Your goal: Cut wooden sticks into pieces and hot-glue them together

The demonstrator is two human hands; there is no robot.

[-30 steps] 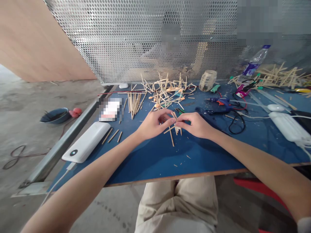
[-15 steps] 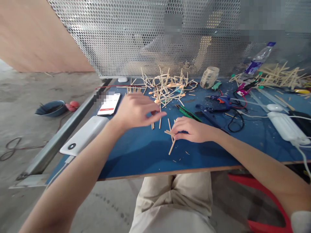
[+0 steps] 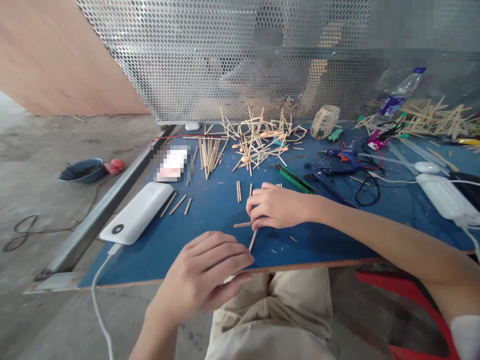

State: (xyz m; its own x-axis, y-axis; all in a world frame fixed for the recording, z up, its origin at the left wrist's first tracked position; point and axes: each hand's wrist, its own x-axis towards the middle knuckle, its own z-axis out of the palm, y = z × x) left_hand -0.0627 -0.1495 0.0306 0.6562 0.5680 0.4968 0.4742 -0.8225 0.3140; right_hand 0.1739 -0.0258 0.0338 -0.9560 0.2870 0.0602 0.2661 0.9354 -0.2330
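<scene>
My right hand (image 3: 277,205) is closed on thin wooden sticks (image 3: 243,224) low over the blue table. One stick points left from the fingertips; another slants down toward the table's front edge, and their crossing is hidden under the fingers. My left hand (image 3: 210,272) hovers at the front edge with its thumb apart from the fingers. Its fingertips are close to the lower end of the slanting stick (image 3: 253,241), and I see nothing held in them. Just beyond the right hand lies a pair of short sticks (image 3: 239,191).
A tangled stick pile (image 3: 258,137) and a row of sticks (image 3: 210,155) lie at the back. A green utility knife (image 3: 294,179), blue pliers (image 3: 326,182), glue gun (image 3: 345,157), and jar (image 3: 324,122) stand rightward. A white power bank (image 3: 137,212) is at left.
My left hand has come back from the stick row toward the front edge. My right hand has shifted slightly left and nearer with the sticks.
</scene>
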